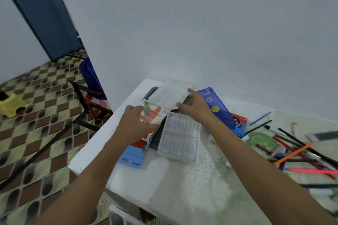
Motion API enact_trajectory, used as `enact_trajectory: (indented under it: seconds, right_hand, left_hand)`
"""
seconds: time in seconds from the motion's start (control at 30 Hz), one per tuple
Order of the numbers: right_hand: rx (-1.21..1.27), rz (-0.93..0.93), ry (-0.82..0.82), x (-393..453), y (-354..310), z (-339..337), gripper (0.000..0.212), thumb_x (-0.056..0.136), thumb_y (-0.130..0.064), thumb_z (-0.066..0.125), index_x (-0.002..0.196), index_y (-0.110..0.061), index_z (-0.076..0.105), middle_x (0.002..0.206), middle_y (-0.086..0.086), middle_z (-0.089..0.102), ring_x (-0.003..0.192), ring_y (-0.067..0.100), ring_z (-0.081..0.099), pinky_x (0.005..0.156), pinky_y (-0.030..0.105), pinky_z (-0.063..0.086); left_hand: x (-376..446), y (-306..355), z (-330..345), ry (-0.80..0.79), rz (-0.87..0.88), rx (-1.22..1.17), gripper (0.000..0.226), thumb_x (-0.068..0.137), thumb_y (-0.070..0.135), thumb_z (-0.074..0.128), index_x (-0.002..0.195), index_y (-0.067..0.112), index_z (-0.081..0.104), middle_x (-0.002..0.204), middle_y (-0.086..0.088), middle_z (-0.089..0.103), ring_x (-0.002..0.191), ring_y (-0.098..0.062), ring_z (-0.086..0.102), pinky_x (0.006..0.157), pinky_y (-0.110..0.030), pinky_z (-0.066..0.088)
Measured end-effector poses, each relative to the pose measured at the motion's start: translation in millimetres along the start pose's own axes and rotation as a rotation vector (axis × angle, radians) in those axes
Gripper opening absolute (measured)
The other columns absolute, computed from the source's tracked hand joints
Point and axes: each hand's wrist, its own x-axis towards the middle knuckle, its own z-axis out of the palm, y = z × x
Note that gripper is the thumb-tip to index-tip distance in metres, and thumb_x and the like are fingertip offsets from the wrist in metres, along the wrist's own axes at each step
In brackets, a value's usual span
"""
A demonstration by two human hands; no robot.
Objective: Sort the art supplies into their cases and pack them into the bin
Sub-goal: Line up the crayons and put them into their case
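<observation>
At the back left of the white table (182,179) sits a dark bin (151,91), mostly hidden. My left hand (135,124) grips a red-and-white printed box (155,115) over it. My right hand (197,107) pinches the edge of a white translucent case lid (170,95), lifted above the bin. A clear plastic tray with compartments (180,137) lies in front of the bin. A blue pencil case with a basketball print (217,107) lies beside my right hand. Loose pencils, pens and brushes (296,150) lie scattered at the right.
A blue box (131,157) sits near the table's left edge. A coloured-pencil box (239,124) and a green protractor (263,139) lie toward the right. A chair (91,100) and a yellow toy (12,106) stand on the patterned floor at left. A wall runs behind the table.
</observation>
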Motion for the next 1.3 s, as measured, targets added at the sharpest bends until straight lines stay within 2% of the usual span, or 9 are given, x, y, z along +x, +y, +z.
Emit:
enact_trajectory:
  seconds: [0.13,0.27,0.47,0.57,0.67,0.83,0.97,1.07,1.3]
  right_hand:
    - [0.390,0.153,0.178,-41.4,5.1,-72.4,0.061,0.088,-0.028,0.064,0.141,-0.016,0.038,0.116,-0.001,0.057,0.100,0.021,0.061,0.083,0.035,0.051]
    - [0.327,0.171,0.239,-101.6,30.0,-137.1,0.032,0.089,-0.020,0.064,0.119,-0.008,0.064,0.094,0.005,0.070,0.070,0.013,0.062,0.065,0.030,0.048]
    - [0.326,0.214,0.406,-211.3,63.3,-193.0,0.017,0.088,-0.013,0.066,0.105,-0.010,0.067,0.080,0.008,0.069,0.060,0.014,0.060,0.057,0.025,0.047]
    - [0.296,0.226,0.461,-255.2,78.3,-204.1,0.023,0.087,-0.012,0.067,0.110,-0.013,0.065,0.077,0.004,0.064,0.059,0.012,0.058,0.056,0.027,0.048]
    - [0.288,0.267,0.515,-288.4,87.7,-203.4,0.028,0.087,-0.006,0.065,0.112,-0.019,0.062,0.072,0.007,0.060,0.051,0.010,0.055,0.048,0.020,0.046]
    - [0.106,0.296,0.562,-323.0,107.2,-186.3,0.014,0.086,-0.018,0.069,0.098,-0.010,0.067,0.059,0.017,0.056,0.044,0.017,0.050,0.039,0.025,0.042]
    - [-0.175,0.307,0.570,-338.4,119.1,-168.9,0.005,0.083,-0.026,0.071,0.083,-0.021,0.069,0.063,-0.002,0.063,0.054,0.008,0.055,0.053,0.023,0.046]
    - [-0.306,0.344,0.587,-345.2,121.9,-156.6,0.007,0.078,-0.026,0.073,0.083,-0.021,0.070,0.061,-0.008,0.061,0.054,0.005,0.055,0.059,0.023,0.046]
    - [-0.485,0.380,0.549,-343.3,126.0,-148.3,0.022,0.080,-0.029,0.069,0.098,-0.018,0.073,0.083,-0.004,0.060,0.075,0.013,0.056,0.068,0.029,0.047]
  left_hand:
    - [-18.6,21.7,-0.9,-0.187,0.144,-0.188,0.081,0.061,0.029,0.087,0.130,0.036,0.046,0.106,0.008,0.051,0.085,-0.005,0.058,0.051,-0.019,0.050]
    - [-34.5,57.4,18.7,-0.445,0.242,-0.430,0.088,0.061,0.008,0.087,0.133,0.036,0.045,0.095,-0.003,0.063,0.070,-0.013,0.064,0.069,-0.035,0.058]
    - [-70.1,112.9,60.9,-0.729,0.203,-0.687,0.069,0.064,0.009,0.086,0.124,0.026,0.055,0.092,-0.010,0.065,0.073,-0.018,0.062,0.060,-0.028,0.052]
    - [-91.3,131.0,86.5,-0.708,0.131,-0.732,0.042,0.071,0.027,0.081,0.109,0.014,0.067,0.082,-0.007,0.066,0.066,-0.018,0.061,0.052,-0.029,0.049]
    - [-110.3,139.7,105.8,-0.617,0.114,-0.686,0.009,0.086,0.015,0.068,0.094,0.014,0.072,0.078,-0.009,0.068,0.061,-0.020,0.061,0.050,-0.031,0.050]
    - [-136.5,131.9,123.2,-0.500,0.215,-0.468,0.013,0.086,0.015,0.067,0.097,0.024,0.069,0.067,-0.002,0.068,0.053,-0.015,0.064,0.046,-0.030,0.052]
    - [-152.8,119.0,134.6,-0.407,0.260,-0.270,0.007,0.083,0.030,0.070,0.089,0.029,0.070,0.066,0.004,0.067,0.052,-0.010,0.064,0.049,-0.023,0.051]
    - [-160.5,111.0,137.5,-0.384,0.278,-0.153,0.006,0.083,0.031,0.069,0.089,0.031,0.070,0.068,0.007,0.066,0.059,-0.006,0.061,0.052,-0.014,0.044]
    - [-165.0,99.1,147.0,-0.345,0.372,-0.033,0.021,0.086,0.032,0.063,0.105,0.027,0.071,0.082,0.009,0.062,0.074,-0.009,0.058,0.069,-0.027,0.048]
